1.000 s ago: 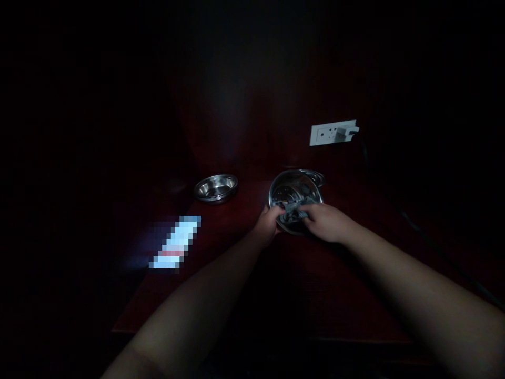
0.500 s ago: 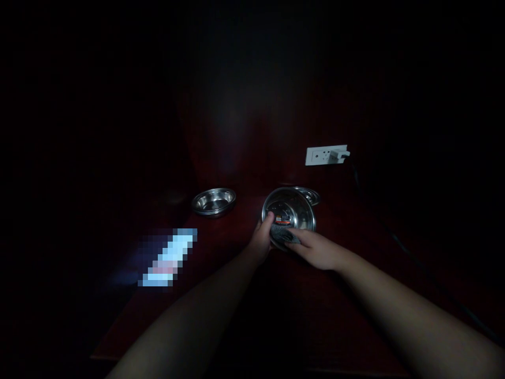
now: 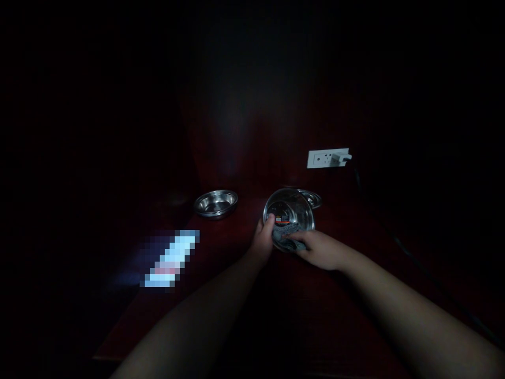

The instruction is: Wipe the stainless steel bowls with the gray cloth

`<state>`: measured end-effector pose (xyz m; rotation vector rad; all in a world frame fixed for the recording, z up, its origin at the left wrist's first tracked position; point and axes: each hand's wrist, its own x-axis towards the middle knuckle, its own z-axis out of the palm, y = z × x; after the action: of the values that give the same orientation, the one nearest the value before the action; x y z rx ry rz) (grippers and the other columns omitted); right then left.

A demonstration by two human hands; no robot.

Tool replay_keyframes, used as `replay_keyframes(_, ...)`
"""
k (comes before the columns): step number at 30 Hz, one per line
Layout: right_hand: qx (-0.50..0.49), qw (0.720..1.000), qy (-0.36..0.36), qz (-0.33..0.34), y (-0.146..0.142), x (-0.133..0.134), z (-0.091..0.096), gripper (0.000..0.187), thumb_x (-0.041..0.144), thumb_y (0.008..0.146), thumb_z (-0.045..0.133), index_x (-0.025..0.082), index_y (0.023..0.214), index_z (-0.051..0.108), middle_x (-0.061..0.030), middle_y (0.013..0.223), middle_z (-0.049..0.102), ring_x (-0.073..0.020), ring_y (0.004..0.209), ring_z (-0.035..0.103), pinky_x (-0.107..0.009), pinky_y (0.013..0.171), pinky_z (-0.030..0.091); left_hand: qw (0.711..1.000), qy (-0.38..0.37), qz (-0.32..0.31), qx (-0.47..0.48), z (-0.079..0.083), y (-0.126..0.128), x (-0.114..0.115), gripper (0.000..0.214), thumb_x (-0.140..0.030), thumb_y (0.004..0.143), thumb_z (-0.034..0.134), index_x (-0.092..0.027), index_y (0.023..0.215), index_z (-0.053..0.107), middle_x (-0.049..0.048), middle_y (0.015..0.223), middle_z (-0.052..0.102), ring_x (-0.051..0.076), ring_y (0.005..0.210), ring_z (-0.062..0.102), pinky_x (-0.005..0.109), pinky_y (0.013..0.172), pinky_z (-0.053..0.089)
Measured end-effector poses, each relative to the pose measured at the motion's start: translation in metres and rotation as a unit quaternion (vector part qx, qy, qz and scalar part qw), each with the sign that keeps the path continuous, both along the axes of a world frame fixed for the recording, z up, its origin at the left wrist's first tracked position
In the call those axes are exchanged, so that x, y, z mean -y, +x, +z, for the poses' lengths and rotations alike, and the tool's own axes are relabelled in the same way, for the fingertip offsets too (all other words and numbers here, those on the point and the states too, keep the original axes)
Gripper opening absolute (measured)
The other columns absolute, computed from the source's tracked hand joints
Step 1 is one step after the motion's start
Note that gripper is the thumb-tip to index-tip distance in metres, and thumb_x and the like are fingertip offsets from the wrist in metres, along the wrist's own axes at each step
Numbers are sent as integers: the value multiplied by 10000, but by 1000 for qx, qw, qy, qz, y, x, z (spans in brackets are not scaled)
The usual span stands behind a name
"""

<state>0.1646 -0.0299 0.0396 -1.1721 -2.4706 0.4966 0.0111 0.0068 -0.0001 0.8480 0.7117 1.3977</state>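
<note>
A shiny steel bowl (image 3: pixel 303 210), tilted with its mouth toward me, is held above the dark red table. My left hand (image 3: pixel 263 238) grips its left rim, thumb over the edge and the other fingers hidden behind. A grey cloth (image 3: pixel 286 231) lies against the lower inside wall of the bowl. My right hand (image 3: pixel 315 248) is closed on that cloth at the bowl's lower right rim. A small label with a red stripe shows at the bottom of the bowl.
Shallow steel dishes (image 3: pixel 216 204), seemingly stacked, sit on the table at left. Behind the bowl lies a round steel lid or plate (image 3: pixel 312 199), partly covered. A white wall socket (image 3: pixel 327 158) holds a plug, and a dark cable (image 3: pixel 402 246) runs down the right. A blurred bright screen (image 3: pixel 171 260) is at left.
My right hand has shifted slightly right and down with the cloth, and more of the cloth now shows inside the bowl. My left hand keeps its grip; the whole view has moved slightly.
</note>
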Motion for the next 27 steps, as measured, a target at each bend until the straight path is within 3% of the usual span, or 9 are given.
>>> replay_keyframes(5,-27,999,29,1,2,-2,-5,464,107,735,468,211,1176,568,-67,1187,594,-206,1125,525,-398,994,372,998,51,8,-44,10,-5,5,440,-436,682,654,-139,1003,608,92,950,674,214,867,631,357,843,457)
replay_keyframes(9,-110,993,18,48,-3,2,1,458,118,783,430,219,1219,527,-52,1252,548,-189,1176,482,-409,1034,328,997,47,-52,-23,19,-9,12,445,-416,666,673,-139,1009,610,95,944,677,219,858,634,367,841,458)
replay_keyframes(13,-205,975,-17,80,-10,4,4,325,240,862,415,187,1142,570,-62,1120,619,-185,1048,557,-378,952,411,993,69,-95,-5,19,-10,17,421,-364,664,690,-152,1018,606,87,965,672,214,890,624,369,856,451)
replay_keyframes(17,-291,955,-38,51,-16,5,1,291,343,865,437,166,1024,604,-52,936,653,-176,881,592,-340,836,471,994,82,-69,7,11,-6,15,430,-388,670,682,-169,1032,607,75,1016,662,213,955,604,356,900,428)
replay_keyframes(22,-246,963,-60,95,-16,6,3,292,353,874,419,154,981,603,-49,912,640,-156,837,573,-312,817,461,998,33,-25,42,8,1,11,477,-495,715,595,-173,1067,594,84,1109,632,230,1062,562,353,948,400)
replay_keyframes(27,-178,977,-43,113,-13,6,6,259,253,867,415,157,1017,603,-45,962,644,-158,876,578,-318,846,449,995,23,-73,67,14,2,13,493,-528,750,532,-161,1074,590,93,1110,632,230,1071,561,357,953,399)
